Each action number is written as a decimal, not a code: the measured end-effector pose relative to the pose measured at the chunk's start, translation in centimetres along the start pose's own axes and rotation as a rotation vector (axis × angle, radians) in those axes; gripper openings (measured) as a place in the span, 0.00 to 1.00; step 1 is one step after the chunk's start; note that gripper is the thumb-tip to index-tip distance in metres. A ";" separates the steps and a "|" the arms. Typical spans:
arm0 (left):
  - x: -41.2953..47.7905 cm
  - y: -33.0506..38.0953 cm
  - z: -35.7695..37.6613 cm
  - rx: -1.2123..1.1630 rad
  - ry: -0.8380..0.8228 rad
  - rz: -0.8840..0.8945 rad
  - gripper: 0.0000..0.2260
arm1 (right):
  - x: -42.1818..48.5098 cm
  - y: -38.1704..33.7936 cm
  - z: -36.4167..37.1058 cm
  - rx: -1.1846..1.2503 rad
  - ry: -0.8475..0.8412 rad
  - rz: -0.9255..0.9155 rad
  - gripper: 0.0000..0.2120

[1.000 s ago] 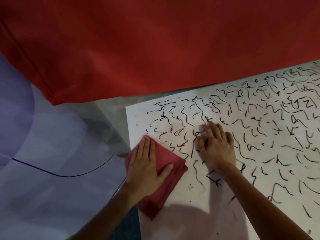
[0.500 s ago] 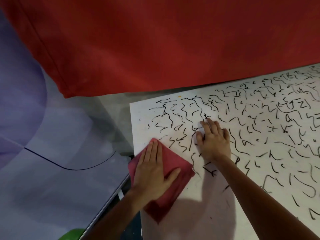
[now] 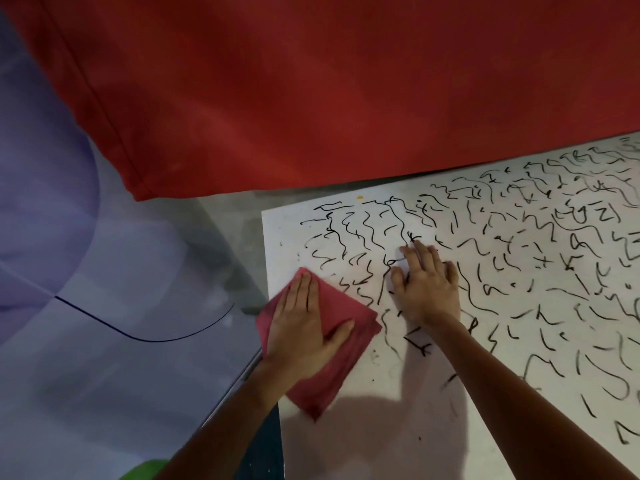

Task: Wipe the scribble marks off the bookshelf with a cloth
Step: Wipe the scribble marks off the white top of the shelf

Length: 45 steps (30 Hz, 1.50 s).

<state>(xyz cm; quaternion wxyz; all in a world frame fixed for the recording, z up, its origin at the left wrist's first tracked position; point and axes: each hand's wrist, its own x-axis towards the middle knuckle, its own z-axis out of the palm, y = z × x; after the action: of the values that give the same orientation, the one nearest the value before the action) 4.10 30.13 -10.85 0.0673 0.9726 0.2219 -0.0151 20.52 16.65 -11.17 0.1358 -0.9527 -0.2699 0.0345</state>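
The cloth (image 3: 344,301), red and folded, lies at the lower left of the frame on the near left corner of the white shelf (image 3: 381,431). Its left corner hangs just past the shelf's edge. The left hand (image 3: 304,329) lies flat on it, fingers straight and together, thumb out to the side, pressing rather than gripping. Just to the right, the right hand (image 3: 427,289) rests palm down on the bare shelf with fingers loosely spread and holding nothing, apparently as a brace.

Black marks (image 3: 367,233) cover the shelf from the hands up and out to the right edge of the frame. The strip below the hands looks mostly clean, so most of the wiping seems to lie ahead.

Several things could go wrong. With no fingers curled round the cloth, a hard push may let the hand slide over it, or open the fold. A stroke to the left would take the cloth off the edge. The right hand sits on the marks and could smear them. If it lifts, the shelf may shift under the pressure.

A red fabric (image 3: 346,98) fills the top of the frame.
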 end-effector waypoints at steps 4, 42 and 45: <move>4.5 -1.2 -0.8 0.019 0.012 -0.065 0.53 | -0.1 0.1 -0.1 0.000 -0.009 0.003 0.31; 5.4 -0.5 -1.4 0.086 -0.016 -0.074 0.54 | 0.1 0.2 0.2 0.018 0.030 -0.003 0.43; 4.1 0.5 -1.3 0.048 -0.010 -0.091 0.52 | 0.1 0.3 0.4 0.009 0.035 -0.006 0.43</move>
<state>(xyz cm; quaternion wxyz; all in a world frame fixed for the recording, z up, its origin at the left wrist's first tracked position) 7.99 31.61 -9.76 0.0443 0.9627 0.2653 -0.0285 20.69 16.59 -11.60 0.1447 -0.9517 -0.2701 0.0185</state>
